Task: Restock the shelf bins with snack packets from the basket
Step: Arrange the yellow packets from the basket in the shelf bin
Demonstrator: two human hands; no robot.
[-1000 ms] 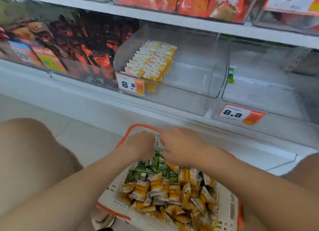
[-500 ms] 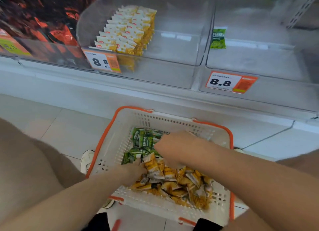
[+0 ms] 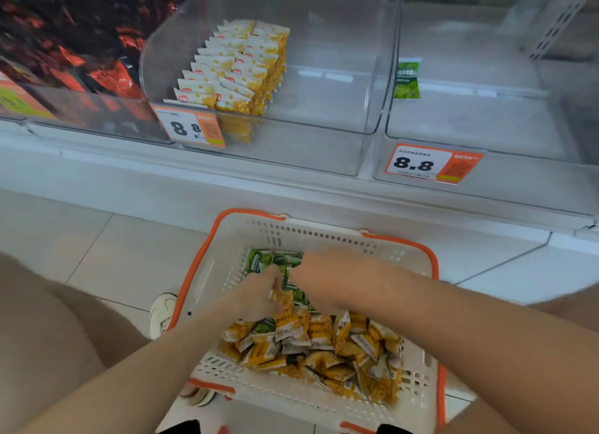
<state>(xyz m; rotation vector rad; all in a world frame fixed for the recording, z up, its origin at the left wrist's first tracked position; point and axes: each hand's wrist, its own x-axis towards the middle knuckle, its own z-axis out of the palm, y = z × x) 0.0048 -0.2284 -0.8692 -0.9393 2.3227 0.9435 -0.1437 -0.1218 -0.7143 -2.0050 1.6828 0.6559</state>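
Packets (image 3: 311, 346) in basket (image 3: 324, 234), left hand (image 3: 256, 295), right hand (image 3: 330, 276)

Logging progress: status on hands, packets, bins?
Left hand, right hand down in basket on green packets; grip unclear. Right bin holds lone packet. Nothing blocking.

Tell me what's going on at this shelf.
A person crouches before the shelf with both hands in the white basket on the floor. The left hand and right hand meet among the green packets at its far end; whether either has one is unclear. Loose yellow packets fill the near end. The middle bin holds neat yellow rows on its left side, and the right bin has a single green packet against its left wall.
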